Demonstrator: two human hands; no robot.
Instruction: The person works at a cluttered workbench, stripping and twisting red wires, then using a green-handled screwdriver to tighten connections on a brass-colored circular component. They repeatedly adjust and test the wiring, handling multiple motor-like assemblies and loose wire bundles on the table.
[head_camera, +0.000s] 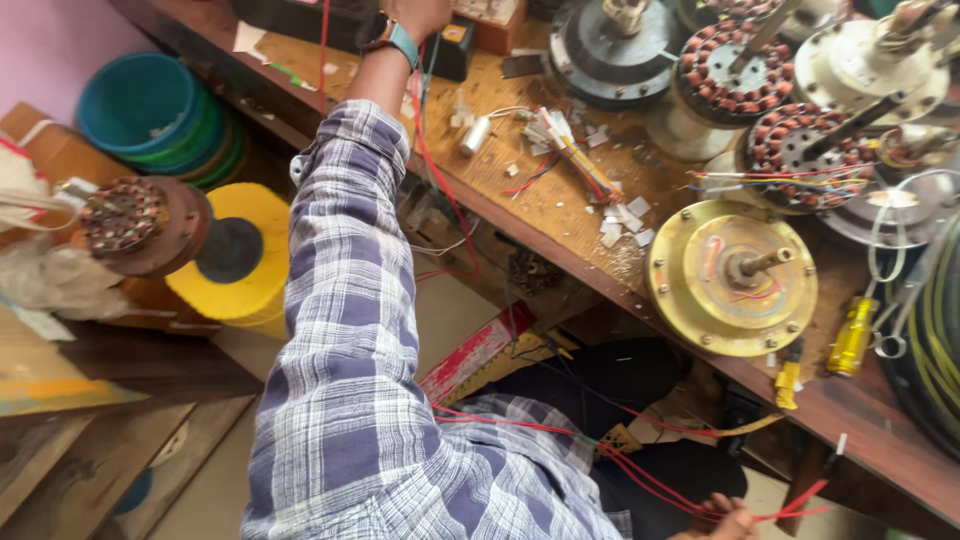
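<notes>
Head view, only cam. Left hand (418, 14) is stretched far up to the back of the workbench (560, 215), arm in a plaid sleeve (350, 300), teal-strap watch (392, 35) on the wrist. Hand is cut by the top edge, so can't tell if it's closed on anything or just resting near the dark box (452, 48) right beside it. Right hand (722, 520) is low at the bottom edge, fingers pinched on thin red wires (560, 432); only part of the hand shows, but the grip looks closed on them.

Risks, as I judge it: the red wires run from the right-hand pinch up across the lap, and more red wire (440, 185) hangs off the bench edge below the left wrist. A tug w/ either hand could snag that on the bench lip or drag small parts off. Loose white bits (625, 215) and the small silver cylinder (477, 134) lie just right of the left forearm, easy to sweep w/ the sleeve. The brass-coloured motor housing (732, 277) sits near the bench front, above the right hand; a pulled lead could shift it.

The wires: thin, red, several strands, slack and looping, running left and upward from the pinch, ends not visible.
</notes>
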